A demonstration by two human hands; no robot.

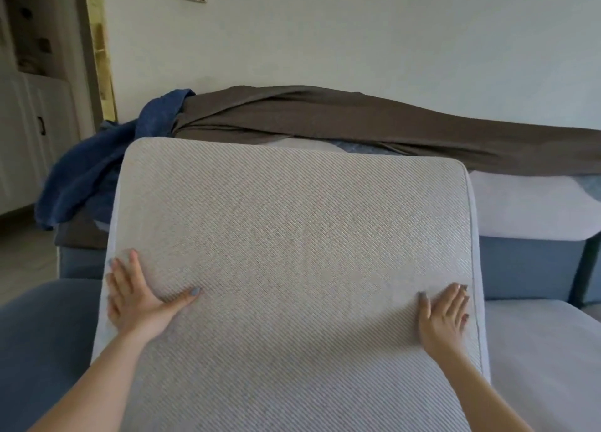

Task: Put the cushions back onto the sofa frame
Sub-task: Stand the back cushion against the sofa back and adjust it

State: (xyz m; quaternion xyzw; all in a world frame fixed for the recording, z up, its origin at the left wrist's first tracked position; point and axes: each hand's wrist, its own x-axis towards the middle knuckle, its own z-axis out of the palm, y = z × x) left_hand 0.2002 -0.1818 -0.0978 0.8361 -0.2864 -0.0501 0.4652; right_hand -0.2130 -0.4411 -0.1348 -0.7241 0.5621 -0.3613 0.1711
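My left hand (pixel 136 298) and right hand (pixel 444 317) lie flat on a large pale grey woven seat cushion (pixel 292 236), fingers straight and spread, gripping nothing. The left hand sits at the cushion's left edge, the right just inside its right edge. The cushion lies over the blue sofa frame (pixel 527 269), its far edge toward the sofa back; I cannot tell whether it sits fully down. A second pale cushion (pixel 533 360) lies just beside its right edge, and another (pixel 527 210) rests farther back on the right. A brown cloth (pixel 357 119) drapes along the top of the sofa back, and a dark blue blanket (pixel 94 174) hangs over the sofa's left end.
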